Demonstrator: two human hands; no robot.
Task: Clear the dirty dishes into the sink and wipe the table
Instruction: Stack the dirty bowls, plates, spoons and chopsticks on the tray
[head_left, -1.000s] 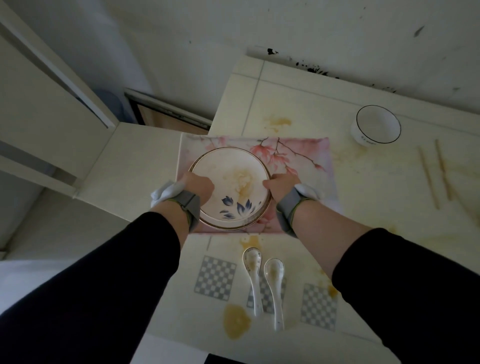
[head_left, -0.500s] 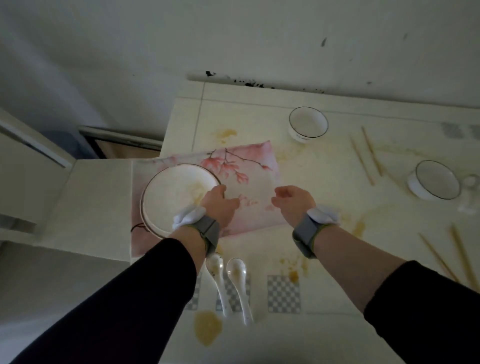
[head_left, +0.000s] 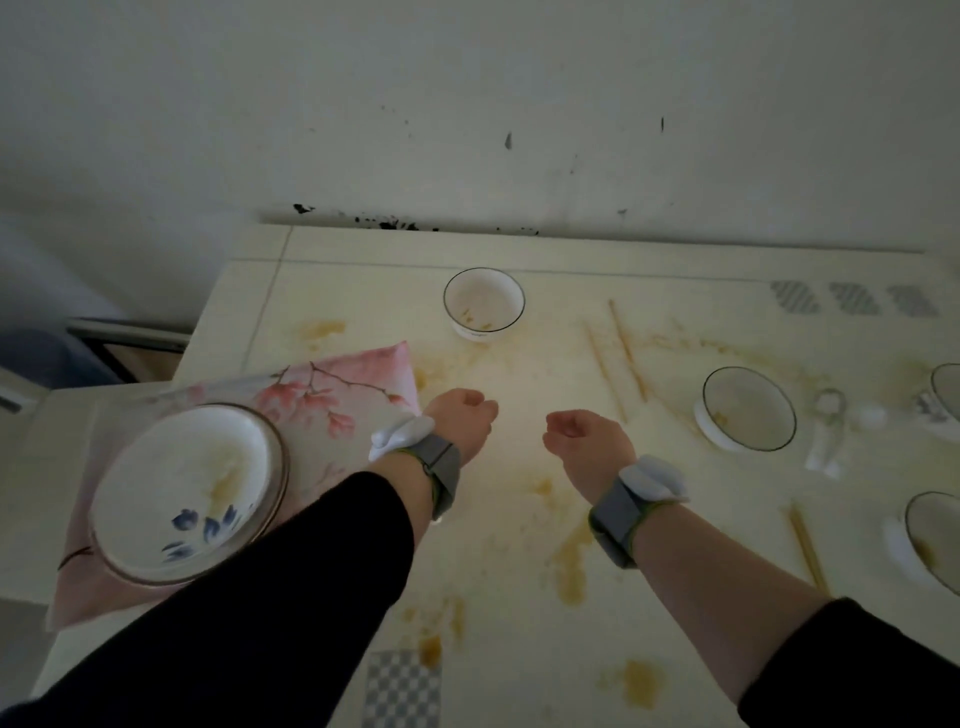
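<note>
Plate (head_left: 184, 488) on placemat (head_left: 358, 395), table (head_left: 519, 519) left; bowl (head_left: 483, 303) far centre; chopsticks (head_left: 615, 358) btwn it & right bowl (head_left: 748, 415).

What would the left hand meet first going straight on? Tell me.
Likely the small bowl near the wall. The left hand points up the table toward it, with only stained tabletop between; height above the table is unclear.

1. Wall (head_left: 467, 104): off-white, dark specks and black marks just above the table's far edge.
2. Dark-framed object (head_left: 124, 338), lower left by wall; identity unclear.
</note>
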